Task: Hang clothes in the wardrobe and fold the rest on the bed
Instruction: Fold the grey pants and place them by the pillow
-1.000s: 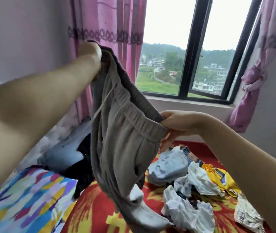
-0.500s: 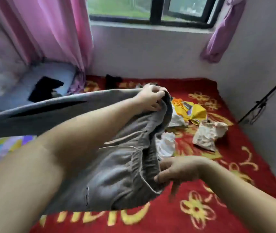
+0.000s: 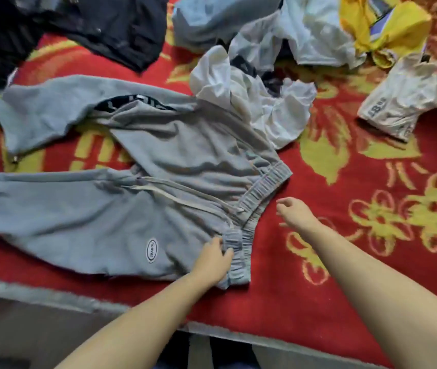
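Grey trousers (image 3: 121, 203) lie spread on the bed (image 3: 345, 262); left hand (image 3: 213, 261) grasps their waistband, right hand (image 3: 295, 211) hangs released just right.

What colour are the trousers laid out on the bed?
Grey sweatpants, with a pale drawstring; the head view shows them.

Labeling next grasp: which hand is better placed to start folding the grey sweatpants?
Probably the left hand: its fingers already touch the waistband of the grey sweatpants. The right hand hangs loosely curled over the red blanket, clear of the fabric.
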The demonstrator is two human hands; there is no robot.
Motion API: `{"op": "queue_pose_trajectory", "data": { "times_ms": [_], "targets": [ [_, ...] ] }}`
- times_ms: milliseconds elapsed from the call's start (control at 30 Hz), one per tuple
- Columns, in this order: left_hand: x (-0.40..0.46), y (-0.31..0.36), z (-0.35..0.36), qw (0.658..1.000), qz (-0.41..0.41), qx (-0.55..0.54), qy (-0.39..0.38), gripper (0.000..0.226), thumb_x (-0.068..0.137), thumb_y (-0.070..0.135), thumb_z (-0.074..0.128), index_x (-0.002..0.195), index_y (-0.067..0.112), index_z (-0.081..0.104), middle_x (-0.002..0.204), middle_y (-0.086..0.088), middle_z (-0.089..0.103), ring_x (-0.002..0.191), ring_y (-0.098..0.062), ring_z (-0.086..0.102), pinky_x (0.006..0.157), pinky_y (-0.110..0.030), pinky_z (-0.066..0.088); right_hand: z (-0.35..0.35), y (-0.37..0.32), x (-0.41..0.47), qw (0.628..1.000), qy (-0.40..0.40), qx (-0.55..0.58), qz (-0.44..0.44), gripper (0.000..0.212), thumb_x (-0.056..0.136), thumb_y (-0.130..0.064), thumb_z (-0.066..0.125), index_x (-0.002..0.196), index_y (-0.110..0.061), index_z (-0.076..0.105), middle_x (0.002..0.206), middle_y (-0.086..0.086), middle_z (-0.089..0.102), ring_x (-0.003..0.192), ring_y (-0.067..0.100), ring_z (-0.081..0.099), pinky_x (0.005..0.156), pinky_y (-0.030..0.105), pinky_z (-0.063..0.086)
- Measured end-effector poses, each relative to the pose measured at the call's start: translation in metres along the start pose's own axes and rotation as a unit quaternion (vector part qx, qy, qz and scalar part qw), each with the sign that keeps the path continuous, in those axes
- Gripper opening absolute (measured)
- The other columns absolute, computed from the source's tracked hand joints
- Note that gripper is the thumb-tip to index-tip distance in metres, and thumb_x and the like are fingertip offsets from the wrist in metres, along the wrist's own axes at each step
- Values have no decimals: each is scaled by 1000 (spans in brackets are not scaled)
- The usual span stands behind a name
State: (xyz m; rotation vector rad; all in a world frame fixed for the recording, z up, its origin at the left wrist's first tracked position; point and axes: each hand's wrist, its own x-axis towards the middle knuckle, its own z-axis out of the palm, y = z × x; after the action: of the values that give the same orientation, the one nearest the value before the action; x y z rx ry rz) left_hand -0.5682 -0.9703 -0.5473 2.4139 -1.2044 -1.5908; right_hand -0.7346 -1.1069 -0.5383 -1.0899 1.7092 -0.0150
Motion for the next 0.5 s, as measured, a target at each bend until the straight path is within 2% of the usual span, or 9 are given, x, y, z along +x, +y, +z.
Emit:
{"op": "queue_pose_trajectory", "data": {
  "times_ms": [100,167,200,267,367,433,500],
  "targets": [
    [9,14,48,993,-62,101,26,98,84,61,55,148,0,12,139,-18,33,129,-33,37,101,-40,37,22,-18,41,998,41,45,11,48,89,-29,60,125,1,49,122,19,58,113,35,56,97,51,47],
    [15,19,68,982,-82,161,61,115,76,68,58,148,-1,1,139,-15,27,128,-28,32,96,-42,43,33,-25,62,988,74,125,54,64,83,-33,68,130,-1,39,131,19,52,118,36,53,99,50,46],
    [19,21,71,975,-84,190,81,116,76,65,61,148,-2,-1,139,-14,26,127,-26,32,92,-42,46,37,-29,65,981,85,160,64,66,81,-30,70,129,-1,35,130,18,52,117,36,54,98,50,46],
    [26,17,73,966,-79,226,98,105,83,49,62,149,-1,-3,139,-14,28,127,-25,33,89,-40,47,43,-30,68,976,98,188,46,61,81,-21,69,128,-5,32,122,15,53,111,34,56,95,47,48],
    [18,5,65,970,-1,240,48,76,95,14,48,150,2,-3,138,-15,33,124,-27,42,93,-37,45,39,-27,47,987,89,90,-97,54,85,-9,54,134,-16,31,100,-1,56,92,23,56,79,30,43],
    [-3,4,61,975,48,215,-1,76,92,4,46,151,6,-1,140,-14,33,124,-29,45,96,-40,44,20,-33,29,983,16,22,-181,59,84,-7,50,138,-24,31,102,-4,58,90,18,55,75,27,39],
    [-32,17,66,980,79,177,-49,78,89,4,48,151,7,1,143,-12,30,124,-30,45,98,-42,42,-10,-36,18,973,-75,-67,-210,60,85,-8,51,139,-24,30,110,2,59,96,21,57,75,33,43]
  ]
}}
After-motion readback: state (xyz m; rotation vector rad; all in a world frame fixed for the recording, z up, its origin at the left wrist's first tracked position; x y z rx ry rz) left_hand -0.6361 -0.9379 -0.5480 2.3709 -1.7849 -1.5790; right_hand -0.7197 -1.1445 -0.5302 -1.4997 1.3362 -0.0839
